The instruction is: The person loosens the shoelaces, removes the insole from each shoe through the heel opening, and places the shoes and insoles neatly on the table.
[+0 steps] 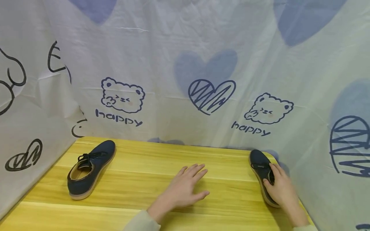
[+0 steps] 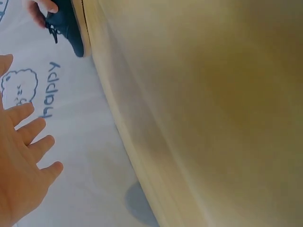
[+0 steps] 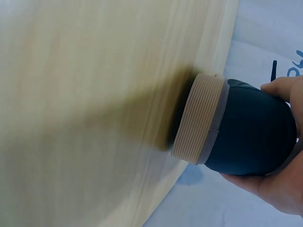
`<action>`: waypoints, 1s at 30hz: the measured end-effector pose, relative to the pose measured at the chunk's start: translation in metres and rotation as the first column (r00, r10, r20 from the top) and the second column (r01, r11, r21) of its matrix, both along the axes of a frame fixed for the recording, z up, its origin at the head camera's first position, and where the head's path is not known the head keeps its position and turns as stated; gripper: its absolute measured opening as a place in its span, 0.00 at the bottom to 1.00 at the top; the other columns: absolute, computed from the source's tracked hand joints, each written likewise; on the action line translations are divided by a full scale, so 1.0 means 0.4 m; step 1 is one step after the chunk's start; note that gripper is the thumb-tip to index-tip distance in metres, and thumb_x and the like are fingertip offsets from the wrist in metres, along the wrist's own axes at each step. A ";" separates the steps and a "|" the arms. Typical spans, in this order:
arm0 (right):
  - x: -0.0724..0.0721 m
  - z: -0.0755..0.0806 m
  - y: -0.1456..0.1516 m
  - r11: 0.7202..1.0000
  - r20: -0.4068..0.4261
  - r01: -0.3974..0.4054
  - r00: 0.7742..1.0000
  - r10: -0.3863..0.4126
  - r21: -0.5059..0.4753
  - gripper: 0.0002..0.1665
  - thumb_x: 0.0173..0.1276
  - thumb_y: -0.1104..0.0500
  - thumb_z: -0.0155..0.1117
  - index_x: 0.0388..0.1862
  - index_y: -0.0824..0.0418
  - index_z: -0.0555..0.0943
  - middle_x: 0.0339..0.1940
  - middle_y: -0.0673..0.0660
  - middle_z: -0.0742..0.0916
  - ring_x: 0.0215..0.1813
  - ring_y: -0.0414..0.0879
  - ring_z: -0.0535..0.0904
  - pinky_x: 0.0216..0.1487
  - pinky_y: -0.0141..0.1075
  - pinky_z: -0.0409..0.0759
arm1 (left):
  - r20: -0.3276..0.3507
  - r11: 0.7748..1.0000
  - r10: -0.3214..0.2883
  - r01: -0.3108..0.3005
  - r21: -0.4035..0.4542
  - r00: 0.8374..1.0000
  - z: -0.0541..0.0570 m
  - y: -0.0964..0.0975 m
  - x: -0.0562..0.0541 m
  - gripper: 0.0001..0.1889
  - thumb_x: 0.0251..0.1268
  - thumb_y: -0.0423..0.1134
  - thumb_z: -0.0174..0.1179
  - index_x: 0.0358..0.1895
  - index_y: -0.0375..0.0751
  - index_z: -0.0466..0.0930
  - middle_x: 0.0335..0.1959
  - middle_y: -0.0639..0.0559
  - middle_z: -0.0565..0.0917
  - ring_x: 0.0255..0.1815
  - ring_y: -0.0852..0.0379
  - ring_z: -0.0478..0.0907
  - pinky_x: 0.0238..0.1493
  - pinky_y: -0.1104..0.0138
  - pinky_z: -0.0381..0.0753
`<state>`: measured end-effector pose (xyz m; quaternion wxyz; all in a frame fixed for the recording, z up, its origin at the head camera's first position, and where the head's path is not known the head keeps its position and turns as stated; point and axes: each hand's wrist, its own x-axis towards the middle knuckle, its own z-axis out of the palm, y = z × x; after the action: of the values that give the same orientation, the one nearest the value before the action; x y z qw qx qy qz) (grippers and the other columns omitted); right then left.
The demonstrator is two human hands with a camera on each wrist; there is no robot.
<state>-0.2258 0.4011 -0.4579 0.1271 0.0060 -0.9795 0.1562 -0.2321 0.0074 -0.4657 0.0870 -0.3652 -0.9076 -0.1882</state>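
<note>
Yep, right grip [image 1: 281,189] has a navy shoe [image 1: 259,160], left grip [image 1: 185,189] has nothing

Right grip's closed round the opening end, thumb on one side, fingers on the other, and the shoe's long axis runs forward from it, toe pointing away and a bit left. Left grip's spread wide between the two shoes, touching neither. The second shoe [image 1: 101,163] sits on the desk [image 1: 144,170] well off to its left, toe angled away and right, so left is the nearer grip for that one.
</note>
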 end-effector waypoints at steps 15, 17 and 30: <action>0.044 -0.004 -0.097 0.990 -0.055 -0.140 0.989 0.139 -0.025 0.43 0.69 0.62 0.71 0.79 0.67 0.65 0.77 0.71 0.69 0.72 0.75 0.68 0.64 0.68 0.71 | -0.014 0.993 -0.058 0.056 -0.102 0.998 0.026 0.103 -0.053 0.41 0.75 0.70 0.49 0.83 0.54 0.59 0.84 0.56 0.57 0.83 0.50 0.55 0.80 0.47 0.54; 0.045 -0.004 -0.110 0.986 -0.065 -0.165 0.984 0.163 -0.019 0.43 0.69 0.62 0.71 0.79 0.66 0.66 0.77 0.70 0.70 0.72 0.74 0.69 0.63 0.68 0.72 | -0.010 0.992 -0.062 0.061 -0.112 0.998 0.028 0.112 -0.062 0.41 0.74 0.69 0.51 0.83 0.53 0.59 0.84 0.55 0.57 0.83 0.49 0.55 0.80 0.47 0.54; 0.053 -0.013 -0.168 0.955 -0.106 -0.296 0.949 0.296 0.014 0.43 0.65 0.61 0.76 0.78 0.61 0.69 0.77 0.62 0.72 0.73 0.65 0.73 0.63 0.62 0.77 | -0.034 0.952 -0.075 0.061 -0.301 0.997 0.026 0.148 -0.133 0.41 0.73 0.69 0.53 0.82 0.52 0.61 0.84 0.55 0.58 0.83 0.48 0.55 0.79 0.48 0.57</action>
<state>-0.2045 0.3340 -0.4633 0.1544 0.1611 -0.9592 0.1738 -0.2852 0.0665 -0.4554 0.0446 -0.4092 -0.9103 -0.0429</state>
